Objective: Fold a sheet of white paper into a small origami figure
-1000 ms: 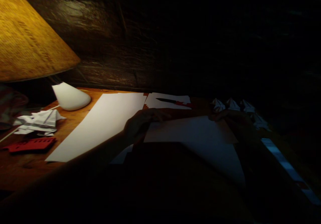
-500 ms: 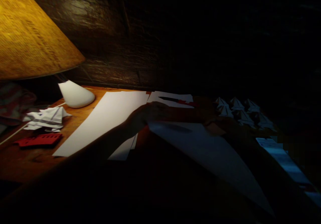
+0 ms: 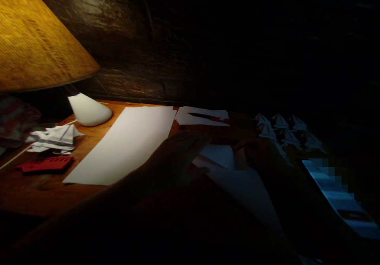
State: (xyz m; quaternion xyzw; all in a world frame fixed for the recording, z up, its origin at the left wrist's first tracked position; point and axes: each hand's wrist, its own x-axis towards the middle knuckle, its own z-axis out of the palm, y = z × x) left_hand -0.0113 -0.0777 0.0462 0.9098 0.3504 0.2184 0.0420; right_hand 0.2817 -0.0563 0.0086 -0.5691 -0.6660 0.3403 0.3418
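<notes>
In the head view, a white sheet of paper (image 3: 246, 191) lies slanted in deep shadow between my arms, its far part lifted or folded. My left hand (image 3: 188, 154) reaches in from the lower left, open, fingers stretched toward the right and thumb apart, at the sheet's left edge. At the far right of the same sheet is my right hand (image 3: 247, 145), very dark, its fingers closed on the paper's edge. Left of my left hand lies a long stack of white paper (image 3: 124, 146). Shadow hides most of both forearms.
A lamp (image 3: 92, 110) with a yellow shade stands left. Near it are a folded paper piece (image 3: 56, 138) and a red object (image 3: 46, 164). A red-handled knife (image 3: 204, 117) lies on smaller papers (image 3: 190, 118) behind. Several folded paper shapes (image 3: 279, 122) stand right, above a bluish-lit strip (image 3: 332, 193).
My left hand has moved nearer and slightly right, off the white stack's edge. My right hand has shifted slightly left, and the sheet between them has moved and bent at its far end.
</notes>
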